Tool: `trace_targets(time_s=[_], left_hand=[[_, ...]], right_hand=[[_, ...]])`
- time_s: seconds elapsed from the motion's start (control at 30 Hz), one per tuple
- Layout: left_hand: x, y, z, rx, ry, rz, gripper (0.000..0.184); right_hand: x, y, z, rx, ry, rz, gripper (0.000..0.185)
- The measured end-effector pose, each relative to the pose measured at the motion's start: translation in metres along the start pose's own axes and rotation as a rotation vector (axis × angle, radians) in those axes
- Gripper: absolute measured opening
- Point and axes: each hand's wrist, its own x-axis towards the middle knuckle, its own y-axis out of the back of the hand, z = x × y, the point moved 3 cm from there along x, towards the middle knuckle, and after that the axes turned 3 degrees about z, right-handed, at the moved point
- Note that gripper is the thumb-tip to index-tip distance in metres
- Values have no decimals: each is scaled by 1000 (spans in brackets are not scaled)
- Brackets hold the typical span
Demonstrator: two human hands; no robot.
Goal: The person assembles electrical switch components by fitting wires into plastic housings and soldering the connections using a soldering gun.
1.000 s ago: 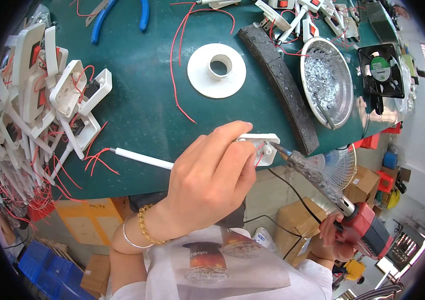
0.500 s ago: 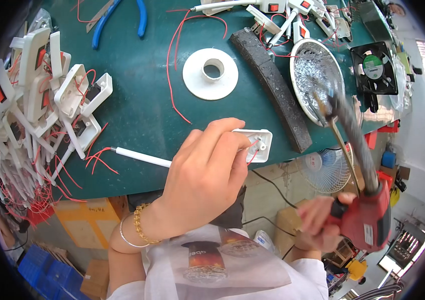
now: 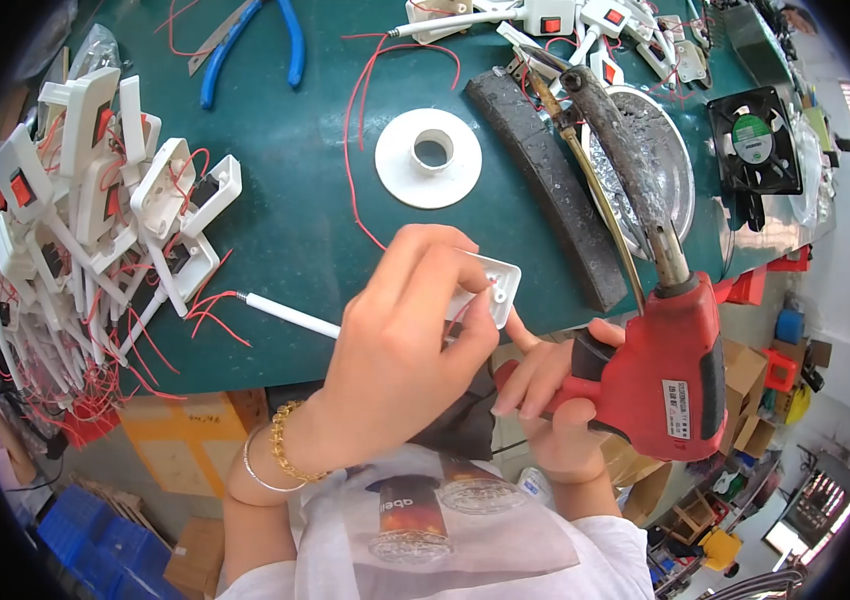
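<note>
Nearer the person than the white spool (image 3: 403,165), the left hand (image 3: 400,320) keeps the white housing (image 3: 505,287) pinched in its fingers; a white tube (image 3: 291,316) runs off to that hand's left. The right hand (image 3: 550,380), to the lower right of the spool, is wrapped around the handle of the red soldering gun (image 3: 660,365). The gun's aim has just changed: 1 second ago its nose was at the housing, whereas now it points beyond the spool's upper right, over the far end of the dark bar (image 3: 550,195). That suggests the housing is getting no heat at present. The right fingers have come in just beside its edge; contact, I cannot tell.
</note>
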Motion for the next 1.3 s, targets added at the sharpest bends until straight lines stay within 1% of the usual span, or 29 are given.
trace_targets(time_s=[0.07, 0.1, 0.17, 0.23, 0.3, 0.37, 0.4, 0.47, 0.6, 0.67, 0.7, 0.73, 0.8, 0.83, 0.87, 0.93, 0.97, 1.0, 1.03, 1.17, 1.2, 1.23, 1.3], left_hand=[[0, 2, -1, 15, 73, -31, 18], [-1, 2, -2, 18, 75, -35, 18], [-2, 0, -2, 62, -12, -6, 18], [-3, -1, -1, 91, -13, -7, 18], [-4, -3, -1, 119, -13, -6, 18], [-5, -3, -1, 130, -24, 3, 18], [-4, -4, -1, 130, -21, 0, 18], [-4, -5, 0, 151, -75, 38, 18], [-5, -9, 1, 161, -127, 36, 20], [-5, -10, 1, 165, -133, 37, 20], [-4, -11, 1, 167, -134, 35, 20], [-4, -11, 1, 174, -137, 39, 20], [-3, -12, 2, 181, -139, 42, 21], [-3, -11, 3, 181, -131, 40, 21], [-2, -11, 3, 182, -122, 37, 21], [-3, -11, 2, 178, -118, 36, 21], [-3, -11, 1, 172, -116, 37, 21], [-2, -11, 1, 172, -115, 37, 21], [-2, -11, 1, 171, -115, 38, 21], [-1, -10, 0, 156, -110, 33, 21], [-1, -10, -1, 156, -110, 32, 21], [-1, -10, -1, 153, -117, 35, 22], [-1, -10, -1, 150, -125, 38, 22]], right_hand=[[3, -2, 0, -11, -9, -7, 70], [3, -2, 0, -30, -16, -15, 70], [-1, 3, 1, -23, -16, 9, 70], [-7, 13, -2, -21, -16, 35, 70], [-19, 31, -10, -66, 0, 172, 69], [-35, 55, -11, 125, 50, 177, 69], [-40, 69, -12, 126, 47, 178, 69], [-48, 87, -20, 115, 107, -67, 70], [-63, 106, -27, 138, 33, -129, 73], [-66, 109, -25, 154, -104, -212, 75], [-72, 110, -22, 160, -163, -131, 75], [-74, 110, -21, 161, -162, -130, 75], [-78, 114, -17, 62, -196, -36, 75], [-140, 178, 13, 19, -315, 361, 75], [-141, 180, 15, 20, -316, 361, 75], [-146, 187, 19, -130, -373, 444, 73], [-128, 168, 10, -129, -374, 444, 73], [-90, 126, -8, -76, -306, 251, 72], [-70, 100, -19, -22, -236, 58, 71], [-78, 105, -17, -39, -232, 149, 70], [-79, 104, -18, -21, -275, 244, 50], [-80, 105, -18, -2, -317, 339, 36], [-86, 110, -13, -26, -324, 351, 35]])
